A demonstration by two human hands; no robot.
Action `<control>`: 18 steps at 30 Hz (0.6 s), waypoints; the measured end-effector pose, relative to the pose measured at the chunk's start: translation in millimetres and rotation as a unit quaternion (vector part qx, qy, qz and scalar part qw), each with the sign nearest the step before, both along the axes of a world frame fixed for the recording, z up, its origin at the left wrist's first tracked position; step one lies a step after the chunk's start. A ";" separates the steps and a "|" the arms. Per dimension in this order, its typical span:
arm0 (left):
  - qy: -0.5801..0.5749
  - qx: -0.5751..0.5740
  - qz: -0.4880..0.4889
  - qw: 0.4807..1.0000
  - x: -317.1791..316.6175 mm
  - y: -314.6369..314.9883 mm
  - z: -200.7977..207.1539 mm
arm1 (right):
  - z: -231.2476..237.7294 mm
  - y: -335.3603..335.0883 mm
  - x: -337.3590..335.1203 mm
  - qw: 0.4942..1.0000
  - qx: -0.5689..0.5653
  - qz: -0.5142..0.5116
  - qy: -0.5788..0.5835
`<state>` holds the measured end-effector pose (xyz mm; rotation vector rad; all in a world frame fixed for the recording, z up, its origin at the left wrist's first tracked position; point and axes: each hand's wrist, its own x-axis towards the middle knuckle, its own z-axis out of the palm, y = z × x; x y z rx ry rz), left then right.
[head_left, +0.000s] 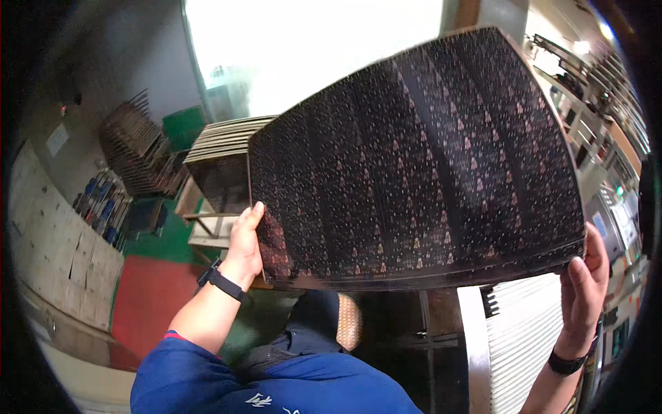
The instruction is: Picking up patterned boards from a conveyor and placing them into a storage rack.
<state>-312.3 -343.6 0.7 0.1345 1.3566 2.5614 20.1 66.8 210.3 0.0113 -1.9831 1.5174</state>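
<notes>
A large dark flat panel (414, 165) with thin edges and rows of small reddish figures and pale specks is held up before me. It tilts, its right side rising higher than its left. My left hand (247, 238) is closed on its lower left edge, thumb on the front. At the lower right corner, my right hand (586, 279) grips it, with the thumb in front; the fingers behind are partly hidden. Each wrist wears a dark band. Behind the panel's left edge stands a stack of similar thin panels (224, 141), partly covered by it.
The stack rests on a wooden stand (200, 231). A white ribbed rack (527, 338) lies below my right hand. More racks (141, 141) stand at the far left, above a green and red floor (155, 297). A bright window (303, 55) is ahead, machinery (614, 200) at the right.
</notes>
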 end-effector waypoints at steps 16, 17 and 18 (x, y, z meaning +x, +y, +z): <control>0.059 0.005 0.123 0.991 -101.5 -118.5 -52.1 | -40.2 -69.0 -184.3 0.984 0.140 0.038 -0.101; 0.062 -0.008 0.146 0.987 -121.9 -133.4 -51.2 | -42.2 -86.1 -203.2 0.984 0.138 0.032 -0.108; 0.071 -0.025 0.189 0.979 -144.3 -145.8 -48.6 | -45.6 -103.2 -222.5 0.985 0.147 0.019 -0.092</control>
